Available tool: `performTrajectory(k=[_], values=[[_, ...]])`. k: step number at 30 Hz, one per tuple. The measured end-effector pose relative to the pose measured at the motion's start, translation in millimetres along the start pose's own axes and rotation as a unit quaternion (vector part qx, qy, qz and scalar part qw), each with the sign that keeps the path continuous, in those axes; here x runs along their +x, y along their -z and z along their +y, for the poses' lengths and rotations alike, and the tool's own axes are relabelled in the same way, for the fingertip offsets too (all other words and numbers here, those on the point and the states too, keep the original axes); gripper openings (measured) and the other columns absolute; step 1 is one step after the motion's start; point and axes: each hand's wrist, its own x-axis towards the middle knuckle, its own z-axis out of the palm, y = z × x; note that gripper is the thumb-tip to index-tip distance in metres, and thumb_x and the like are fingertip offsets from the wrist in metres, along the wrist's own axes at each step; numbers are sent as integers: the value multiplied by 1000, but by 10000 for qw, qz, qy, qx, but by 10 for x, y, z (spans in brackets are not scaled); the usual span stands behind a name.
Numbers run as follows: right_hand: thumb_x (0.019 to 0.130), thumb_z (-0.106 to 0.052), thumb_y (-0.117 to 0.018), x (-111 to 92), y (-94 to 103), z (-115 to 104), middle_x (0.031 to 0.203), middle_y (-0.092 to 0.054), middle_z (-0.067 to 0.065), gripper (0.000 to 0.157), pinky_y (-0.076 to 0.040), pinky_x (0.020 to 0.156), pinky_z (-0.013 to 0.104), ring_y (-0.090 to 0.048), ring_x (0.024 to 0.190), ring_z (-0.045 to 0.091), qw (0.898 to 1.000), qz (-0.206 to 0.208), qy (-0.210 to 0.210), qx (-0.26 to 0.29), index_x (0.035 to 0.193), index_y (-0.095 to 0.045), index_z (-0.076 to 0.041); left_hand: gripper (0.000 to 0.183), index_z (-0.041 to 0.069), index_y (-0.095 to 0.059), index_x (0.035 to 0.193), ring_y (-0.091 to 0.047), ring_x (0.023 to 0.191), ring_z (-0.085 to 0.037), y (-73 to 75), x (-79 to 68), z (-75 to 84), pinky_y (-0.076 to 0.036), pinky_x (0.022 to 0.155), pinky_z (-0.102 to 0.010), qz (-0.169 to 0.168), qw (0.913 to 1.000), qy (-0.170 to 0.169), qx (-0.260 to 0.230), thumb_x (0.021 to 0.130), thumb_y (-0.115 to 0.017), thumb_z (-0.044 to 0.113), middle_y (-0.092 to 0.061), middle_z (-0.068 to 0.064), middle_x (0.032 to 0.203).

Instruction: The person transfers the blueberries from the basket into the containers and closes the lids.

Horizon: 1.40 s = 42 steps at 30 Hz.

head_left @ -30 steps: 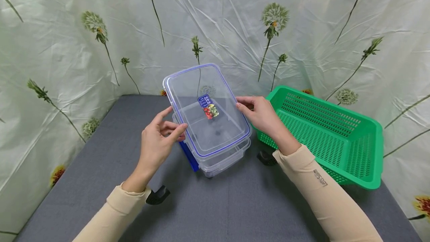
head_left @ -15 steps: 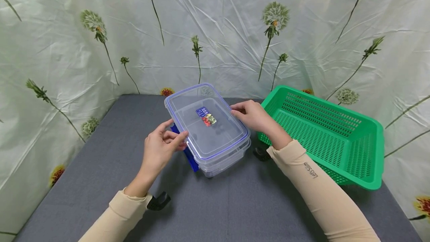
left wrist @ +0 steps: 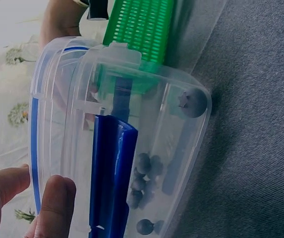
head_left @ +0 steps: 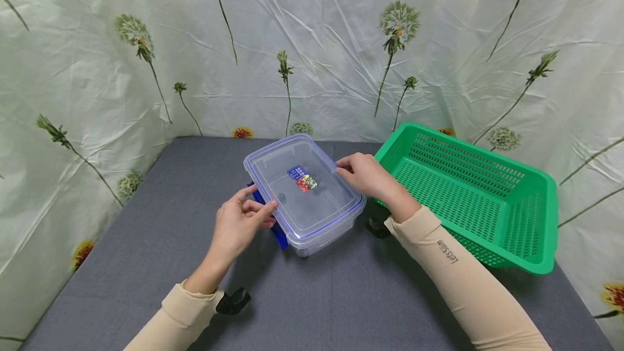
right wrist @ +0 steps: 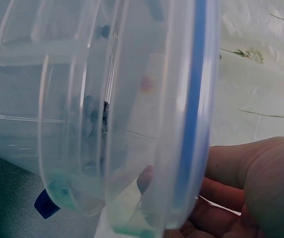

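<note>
A clear plastic lid [head_left: 317, 207] with a blue seal and a fruit label lies over a clear food container [head_left: 327, 236] on the table. My left hand [head_left: 238, 223] pinches the lid's left edge between thumb and fingers. At the opposite edge, my right hand [head_left: 366, 179] pinches the lid too. In the right wrist view a slim gap shows between lid and container rim. Through the container wall, the left wrist view shows several blueberries [left wrist: 142, 163] at the bottom. A blue locking clip [left wrist: 111, 173] hangs down, unfastened, along the container's left side.
A green perforated basket [head_left: 533, 188] stands to the right, just beyond the right forearm. Grey cloth covers the table [head_left: 146, 264]. A flower-printed curtain [head_left: 331, 42] hangs behind and along the sides.
Both hands have lowered the lid from a raised tilt down over the container, its far edge coming down most. The container and the basket have stayed in place.
</note>
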Motion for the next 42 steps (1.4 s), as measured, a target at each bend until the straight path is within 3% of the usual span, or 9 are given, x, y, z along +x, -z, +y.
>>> performTrajectory(k=[10,12,17,20,23,27,34,38,42], values=[[112,-18,-58,-42,-44,-49,132,-76,18,36,-60,99,47,-74,116,32,9996,60,-183,-207,141,-69,1,74,-2,-47,157,-81,73,-18,-68,-22,-49,-66,71,-29,-94,9993,179,-310,98,-83,24,-82,-13,94],[112,-16,-58,-38,-62,-43,111,-80,16,33,-60,88,41,-75,98,28,9995,59,-152,-253,135,-73,1,75,-2,-47,157,-81,74,-19,-78,-26,-45,-66,70,-28,-69,9992,173,-362,97,-83,24,-82,-14,94],[111,-14,-58,-20,-98,-36,88,-74,9,30,-47,74,33,-56,73,16,9994,115,-93,-324,131,-75,0,76,-2,-46,158,-82,74,-20,-84,-21,-53,-66,70,-29,-34,9993,140,-346,97,-83,25,-81,-15,95],[111,-14,-57,-7,-114,-42,78,-66,6,25,-44,70,31,-50,67,15,9994,101,-91,-309,110,-78,0,77,-2,-45,159,-81,73,-19,-83,-8,-72,-66,70,-29,-46,9994,134,-304,98,-83,25,-81,-14,95],[111,-12,-56,9,-127,-45,63,-41,0,37,-34,63,30,-37,59,14,9995,132,-58,-277,74,-60,-9,76,-1,-45,159,-81,73,-18,-83,5,-87,-66,70,-29,-65,9996,140,-248,98,-82,25,-80,-14,97],[111,-11,-56,21,-142,-53,60,-31,-3,47,-30,60,28,-32,57,13,9992,234,-4,-320,66,-41,-16,73,0,-45,160,-81,74,-18,-82,23,-99,-66,68,-29,-75,9996,126,-242,100,-80,25,-80,-16,98],[110,-12,-57,24,-135,-77,62,-36,-2,38,-33,60,28,-38,58,14,9981,327,29,-515,72,-58,-9,73,0,-45,161,-81,74,-17,-87,44,-101,-65,67,-28,-97,9996,90,-240,101,-78,25,-78,-17,98],[111,-12,-58,27,-114,-88,64,-43,-2,23,-36,61,28,-42,59,14,9982,285,34,-526,105,-78,-2,73,0,-43,162,-80,74,-15,-85,49,-98,-65,67,-28,-68,9996,72,-274,103,-76,27,-76,-17,99],[111,-13,-58,42,-84,-99,66,-53,2,31,-39,63,28,-45,58,13,9986,261,43,-460,133,-74,1,74,1,-40,164,-80,73,-14,-74,53,-80,-66,68,-31,-52,9997,46,-227,104,-75,29,-74,-15,100]])
